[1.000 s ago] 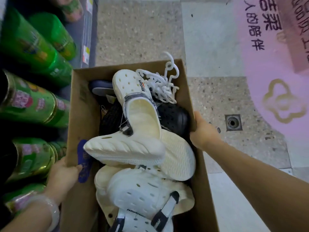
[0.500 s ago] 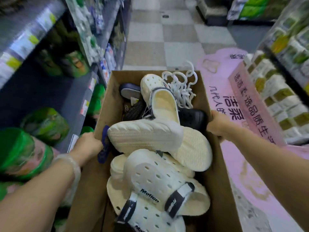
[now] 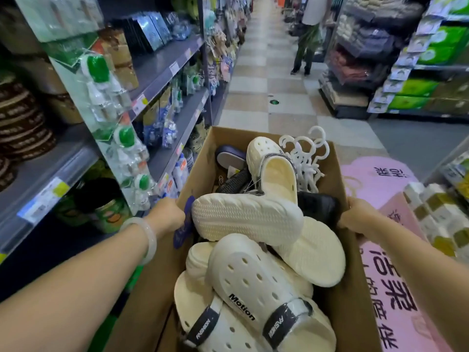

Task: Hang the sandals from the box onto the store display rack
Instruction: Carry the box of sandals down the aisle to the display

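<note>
Gripping the two long walls of the cardboard box (image 3: 337, 171), both hands carry it down a store aisle. The left hand (image 3: 168, 214) has its fingers (image 3: 177, 208) curled over the left rim, right beside a dark blue tag (image 3: 183, 224) that hangs on that wall; a pale bangle (image 3: 147, 237) sits on the wrist behind it. The right hand (image 3: 355, 214) is clamped on the right rim, its fingers hooked inside the box and mostly hidden.

Between the two sets of fingers lies a heap of cream sandals (image 3: 248, 219), one sole-up across the middle, another printed "Motion" nearer the person with black straps. Just beyond the fingers, toward the far end of the box, a cream clog rests on black sandals (image 3: 317, 204) and a dark blue one. At the far right corner a bundle of white plastic hangers (image 3: 304, 158) pokes above the rim.

Outward from the left fingers stand grey shelves (image 3: 162, 59) stocked with packaged goods and green cans. Outward from the right fingers lies a pink floor graphic (image 3: 396, 288), with stacked tissue packs past it. Far ahead on the checkered floor (image 3: 266, 80), another person (image 3: 308, 36) stands in the aisle.
</note>
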### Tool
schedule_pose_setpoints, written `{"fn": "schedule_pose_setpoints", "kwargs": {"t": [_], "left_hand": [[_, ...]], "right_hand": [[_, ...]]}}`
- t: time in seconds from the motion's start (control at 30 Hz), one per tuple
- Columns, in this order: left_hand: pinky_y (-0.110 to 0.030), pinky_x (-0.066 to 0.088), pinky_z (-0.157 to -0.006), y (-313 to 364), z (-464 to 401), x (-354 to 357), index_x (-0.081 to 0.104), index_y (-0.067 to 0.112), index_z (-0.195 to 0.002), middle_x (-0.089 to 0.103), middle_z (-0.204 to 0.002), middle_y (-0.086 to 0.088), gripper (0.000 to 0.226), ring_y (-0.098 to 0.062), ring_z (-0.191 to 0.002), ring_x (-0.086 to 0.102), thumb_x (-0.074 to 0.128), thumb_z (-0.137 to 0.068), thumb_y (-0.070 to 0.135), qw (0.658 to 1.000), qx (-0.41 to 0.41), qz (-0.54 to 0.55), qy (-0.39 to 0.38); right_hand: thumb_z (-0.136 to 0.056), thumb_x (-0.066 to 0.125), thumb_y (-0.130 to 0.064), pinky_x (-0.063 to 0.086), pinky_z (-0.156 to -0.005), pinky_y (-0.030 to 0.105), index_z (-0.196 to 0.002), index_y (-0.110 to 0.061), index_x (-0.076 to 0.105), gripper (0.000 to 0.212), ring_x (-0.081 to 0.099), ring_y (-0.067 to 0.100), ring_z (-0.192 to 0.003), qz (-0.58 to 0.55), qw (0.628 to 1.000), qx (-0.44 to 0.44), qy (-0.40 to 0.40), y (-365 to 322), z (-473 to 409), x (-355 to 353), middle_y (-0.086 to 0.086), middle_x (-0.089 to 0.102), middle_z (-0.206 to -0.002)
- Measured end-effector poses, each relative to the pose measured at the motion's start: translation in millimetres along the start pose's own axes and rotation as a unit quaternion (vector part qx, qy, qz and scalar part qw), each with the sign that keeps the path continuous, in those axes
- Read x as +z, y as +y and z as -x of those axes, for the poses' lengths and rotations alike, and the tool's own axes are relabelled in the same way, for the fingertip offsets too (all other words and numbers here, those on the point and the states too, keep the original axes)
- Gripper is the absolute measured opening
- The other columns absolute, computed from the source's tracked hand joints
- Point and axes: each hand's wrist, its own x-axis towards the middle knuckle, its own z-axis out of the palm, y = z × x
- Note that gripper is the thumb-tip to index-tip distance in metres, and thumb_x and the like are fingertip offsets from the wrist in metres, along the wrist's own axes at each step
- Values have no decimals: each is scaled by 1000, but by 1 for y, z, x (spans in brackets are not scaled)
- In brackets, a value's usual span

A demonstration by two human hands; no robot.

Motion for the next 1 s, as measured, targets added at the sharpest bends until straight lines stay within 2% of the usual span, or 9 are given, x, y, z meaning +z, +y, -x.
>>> {"fn": "schedule_pose_setpoints", "kwargs": {"t": [0.07,0.13,0.27,0.43,0.6,0.73,0.83,0.87,1.0], "left_hand": [[-25,31,-47,37,-41,-9,43,7,-61,45,-63,-5,24,-23,-66,48,54,-80,-3,1000,-7,11,9],[-25,30,-45,67,-82,-17,41,7,-61,45,-67,-7,26,-23,-67,49,53,-81,-3,1000,-16,9,7],[-24,31,-43,122,-179,-36,52,2,-79,54,-73,-9,4,-20,-63,50,56,-79,1,999,-31,12,6],[-23,36,-50,213,-325,-74,40,11,-59,44,-63,-2,29,-14,-56,43,55,-81,1,1000,-1,-15,-17],[-23,25,-44,319,-459,-112,35,11,-59,38,-61,-1,31,-12,-51,33,50,-84,1,999,17,-40,-18],[-24,26,-44,406,-566,-137,38,10,-61,42,-64,-3,26,-15,-54,40,52,-82,4,998,23,-49,-15],[-23,28,-45,462,-644,-144,37,12,-61,43,-69,0,26,-16,-65,50,51,-82,8,994,42,-93,-27],[-21,28,-43,479,-672,-145,37,13,-61,42,-68,0,25,-13,-62,48,50,-82,8,995,44,-90,-26],[-21,25,-43,539,-784,-158,36,13,-60,41,-65,0,26,-11,-52,35,53,-78,5,995,34,-88,-32]], "right_hand": [[-84,43,8,57,-59,51,-109,-6,46,30,60,40,-76,-1,1000,-10,-4,-29,-50,-21,21,55,-95],[-82,44,7,57,-61,55,-112,-8,46,33,61,44,-85,12,1000,-14,-4,-59,-99,-40,22,56,-104],[-82,45,2,58,-72,51,-120,-9,49,40,60,40,-96,67,997,-26,-5,-125,-202,-75,19,58,-108],[-82,43,4,58,-66,52,-109,-8,49,30,64,40,-80,27,999,-19,-10,-209,-334,-109,19,58,-89],[-81,45,5,57,-71,54,-108,-8,50,31,62,43,-89,10,1000,-14,-7,-285,-463,-160,21,60,-94],[-82,45,7,58,-67,49,-115,-7,51,36,62,40,-87,-1,1000,-2,-9,-343,-575,-205,22,60,-102],[-81,49,7,57,-77,51,-117,-2,52,37,62,41,-92,10,1000,-10,-5,-388,-665,-233,23,60,-104],[-81,50,7,57,-78,50,-115,-2,53,36,63,40,-91,12,1000,-12,-5,-404,-696,-243,22,61,-102],[-83,54,2,57,-64,39,-112,-3,54,29,63,31,-79,51,999,-16,-10,-476,-804,-278,17,61,-92]]}}
